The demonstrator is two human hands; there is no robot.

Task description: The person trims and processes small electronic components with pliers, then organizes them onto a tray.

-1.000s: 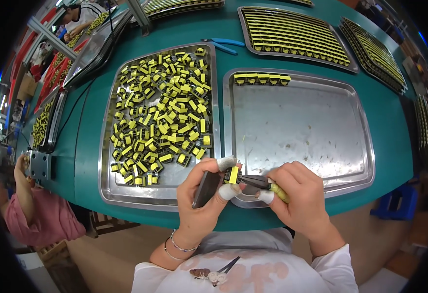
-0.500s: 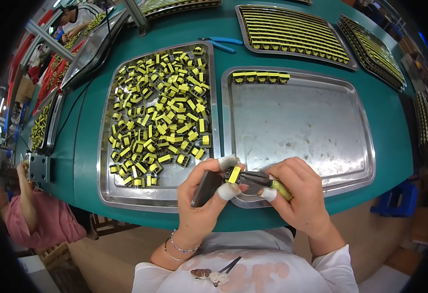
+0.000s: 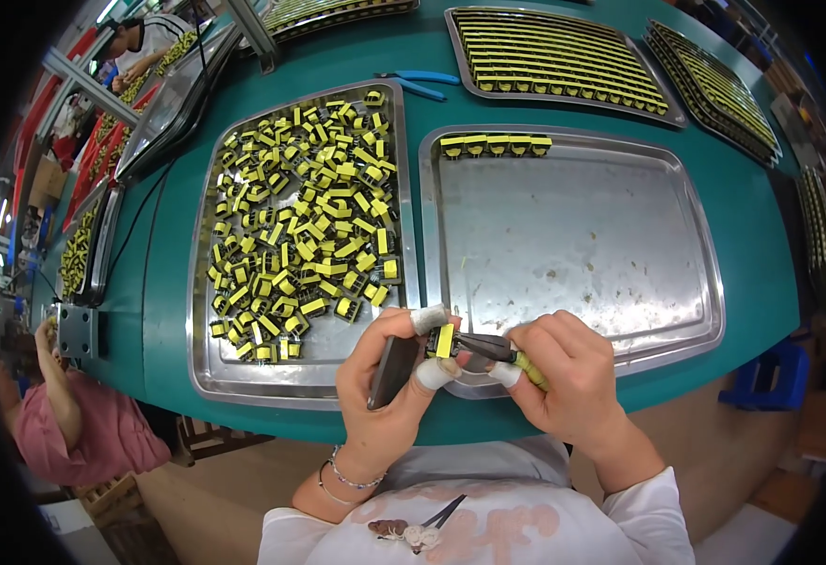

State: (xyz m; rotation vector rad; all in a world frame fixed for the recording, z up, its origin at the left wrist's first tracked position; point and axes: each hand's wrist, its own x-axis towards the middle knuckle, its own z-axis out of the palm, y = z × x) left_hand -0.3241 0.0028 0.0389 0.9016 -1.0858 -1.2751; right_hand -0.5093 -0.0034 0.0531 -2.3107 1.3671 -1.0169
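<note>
My left hand (image 3: 368,386) grips a small yellow-taped transformer (image 3: 445,341) between its white-wrapped thumb and finger. A flat dark block (image 3: 394,371) also lies in that hand, against the palm. My right hand (image 3: 571,379) is closed around pliers (image 3: 485,347) with dark tapering jaws and a yellow-green grip. Their tip meets the transformer's right side, though my fingers hide the exact contact. Both hands are over the near rim of a metal tray (image 3: 573,254), where a short row of several transformers (image 3: 496,146) stands along the far left edge.
To the left, another metal tray (image 3: 243,375) holds a loose heap of transformers (image 3: 314,226). Blue-handled pliers (image 3: 422,83) lie beyond it on the green table (image 3: 163,282). Filled trays (image 3: 564,61) stand at the back. Two other people sit at the left, one in a pink top (image 3: 93,424).
The pliers' jaws have shifted slightly up and left against the transformer, and the transformer has turned a little more upright in my left fingers. The view has shifted slightly.
</note>
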